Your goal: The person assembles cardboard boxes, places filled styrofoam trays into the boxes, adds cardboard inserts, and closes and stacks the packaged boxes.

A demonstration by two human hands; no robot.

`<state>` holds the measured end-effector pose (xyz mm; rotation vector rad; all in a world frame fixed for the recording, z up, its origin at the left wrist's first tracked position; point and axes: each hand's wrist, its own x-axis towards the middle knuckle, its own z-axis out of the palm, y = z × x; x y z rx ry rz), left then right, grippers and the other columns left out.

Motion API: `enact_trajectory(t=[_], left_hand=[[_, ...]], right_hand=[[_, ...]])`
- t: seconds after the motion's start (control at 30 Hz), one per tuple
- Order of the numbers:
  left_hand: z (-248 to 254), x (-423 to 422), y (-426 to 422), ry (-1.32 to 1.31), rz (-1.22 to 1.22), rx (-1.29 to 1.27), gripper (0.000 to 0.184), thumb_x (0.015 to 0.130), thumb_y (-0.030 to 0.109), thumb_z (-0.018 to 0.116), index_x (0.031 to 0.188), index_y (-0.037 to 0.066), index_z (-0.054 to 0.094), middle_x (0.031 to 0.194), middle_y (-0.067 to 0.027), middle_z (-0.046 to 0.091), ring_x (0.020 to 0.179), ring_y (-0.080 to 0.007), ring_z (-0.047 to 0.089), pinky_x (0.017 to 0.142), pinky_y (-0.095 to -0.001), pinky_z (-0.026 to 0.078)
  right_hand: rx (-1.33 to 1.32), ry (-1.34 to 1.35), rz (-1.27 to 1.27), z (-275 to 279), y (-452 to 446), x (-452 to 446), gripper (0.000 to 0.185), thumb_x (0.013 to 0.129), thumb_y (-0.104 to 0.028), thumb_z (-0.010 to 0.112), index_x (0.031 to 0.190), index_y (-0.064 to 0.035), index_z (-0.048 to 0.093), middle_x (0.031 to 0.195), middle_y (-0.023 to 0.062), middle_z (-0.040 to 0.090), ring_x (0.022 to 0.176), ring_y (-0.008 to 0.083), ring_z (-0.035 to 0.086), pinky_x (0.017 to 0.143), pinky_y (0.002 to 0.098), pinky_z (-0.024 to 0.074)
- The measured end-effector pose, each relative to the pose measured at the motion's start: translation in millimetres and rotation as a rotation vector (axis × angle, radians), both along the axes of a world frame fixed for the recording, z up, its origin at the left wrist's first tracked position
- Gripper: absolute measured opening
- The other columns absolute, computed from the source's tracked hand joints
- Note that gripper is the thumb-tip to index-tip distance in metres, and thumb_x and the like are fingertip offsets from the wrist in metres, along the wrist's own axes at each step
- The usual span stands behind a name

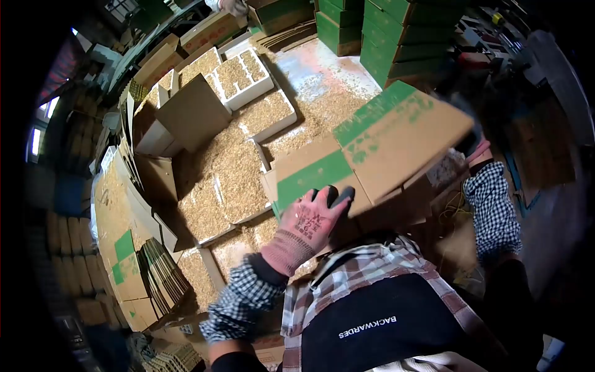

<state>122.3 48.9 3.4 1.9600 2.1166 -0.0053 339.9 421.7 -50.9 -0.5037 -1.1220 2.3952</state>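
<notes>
A folded cardboard box (409, 146), brown with green printed bands, is held tilted in front of my body. My left hand (308, 224), in a pink glove with dark fingertips, grips its near-left part, fingers bent over the panel. At the box's right end is my right hand (480, 149), gloved too; it holds the edge, with most of its fingers hidden behind the cardboard. Below and left of the box, white trays (276, 127) and the table are covered with loose tan shavings (232, 167).
Green-and-brown boxes (396, 43) are stacked at the back. An open cardboard box (180, 124) stands left among the shavings. Flattened cardboard sheets (164, 273) lean at the lower left. White divided trays (248, 90) filled with shavings sit farther back. Another person's hand (230, 6) shows at the top.
</notes>
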Motion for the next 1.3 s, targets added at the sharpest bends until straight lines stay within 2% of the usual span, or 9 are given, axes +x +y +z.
enact_trajectory(t=[0.17,0.27,0.4,0.57,0.73,0.9,1.03,1.1,1.3], left_hand=[[57.3,-16.2,-30.0,-0.668,-0.129,0.05,0.061,0.075,0.027,0.072,0.131,0.012,0.055,0.115,-0.0124,0.059,0.098,-0.0273,0.064,0.079,-0.0374,0.054],[43.7,-65.3,-44.4,-1.656,0.696,0.251,0.054,0.077,0.014,0.074,0.127,0.002,0.056,0.108,-0.0101,0.066,0.095,-0.0181,0.066,0.087,-0.03,0.054],[42.4,-40.9,-37.6,-0.766,0.465,0.728,0.044,0.083,0.009,0.067,0.126,0.005,0.056,0.108,-0.0137,0.065,0.097,-0.0234,0.064,0.086,-0.0356,0.052],[19.5,-31.6,-38.7,-0.447,0.097,0.277,0.05,0.074,0.004,0.064,0.123,0.015,0.062,0.126,-0.0194,0.055,0.119,-0.0377,0.05,0.101,-0.043,0.042],[17.3,-37.8,-68.6,-0.778,0.086,0.161,0.087,0.075,0.022,0.081,0.147,0.004,0.035,0.158,-0.02,0.015,0.148,-0.0325,0.009,0.118,-0.0425,0.012],[-54.7,-42.9,-48.3,-1.226,0.765,0.566,0.079,0.084,0.025,0.074,0.146,0.001,0.031,0.126,-0.0094,0.053,0.108,-0.0201,0.058,0.095,-0.0312,0.047],[-127.9,-25.8,-70.4,-1.896,1.115,0.797,0.049,0.102,0.012,0.043,0.148,0.003,0.03,0.146,-0.0108,0.04,0.133,-0.0214,0.039,0.11,-0.0351,0.034],[-126.2,-7.1,-67.8,-0.767,0.711,0.74,0.052,0.103,0.031,0.039,0.145,0.0,0.034,0.146,-0.0132,0.041,0.136,-0.0219,0.036,0.113,-0.0344,0.028],[57.2,-39.2,-16.6,-0.597,0.404,0.735,0.052,0.07,0.011,0.063,0.12,0.021,0.058,0.12,-0.009,0.059,0.105,-0.028,0.057,0.088,-0.037,0.047]], right_hand=[[0.923,-0.255,-0.228,50.6,-89.6,-57.5,0.058,0.082,-0.023,0.077,0.131,-0.0034,0.052,0.116,0.0062,0.061,0.112,0.0145,0.055,0.097,0.028,0.0432],[0.7,-0.304,-0.048,82.2,-89.8,-74.1,0.055,0.084,-0.026,0.074,0.129,-0.0023,0.052,0.109,0.0049,0.062,0.104,0.0118,0.056,0.091,0.026,0.0446],[0.526,-0.177,0.147,95.4,-95.8,-80.0,0.079,0.071,-0.016,0.075,0.141,-0.0029,0.042,0.13,0.0116,0.054,0.121,0.022,0.05,0.104,0.0323,0.0389],[2.103,-0.135,-0.624,87.7,-169.7,-134.0,0.074,0.076,-0.027,0.072,0.14,-0.0053,0.042,0.141,0.0186,0.037,0.133,0.0315,0.037,0.113,0.0514,0.0235],[2.16,-0.443,-0.404,47.5,-163.0,-153.1,0.071,0.068,-0.033,0.076,0.129,-0.0067,0.051,0.13,0.0147,0.044,0.123,0.032,0.041,0.109,0.0527,0.025],[2.079,-0.482,0.199,91.4,-190.4,-101.0,0.094,0.072,-0.068,0.059,0.139,-0.0036,0.043,0.134,0.0186,0.048,0.125,0.034,0.043,0.106,0.049,0.0281],[1.977,-0.433,0.568,51.7,-184.8,-62.6,0.119,0.058,-0.071,0.068,0.144,0.0023,0.032,0.15,0.0238,0.029,0.141,0.0405,0.024,0.115,0.0567,0.0125],[1.808,-0.375,0.171,42.0,-175.1,-42.8,0.115,0.058,-0.049,0.082,0.145,0.0037,0.028,0.149,0.0254,0.029,0.139,0.0432,0.026,0.114,0.0561,0.0183],[0.858,-0.356,0.266,-0.3,-176.0,-42.2,0.077,0.09,-0.021,0.061,0.15,0.003,0.02,0.148,0.016,0.039,0.137,0.0243,0.037,0.113,0.0329,0.0278]])
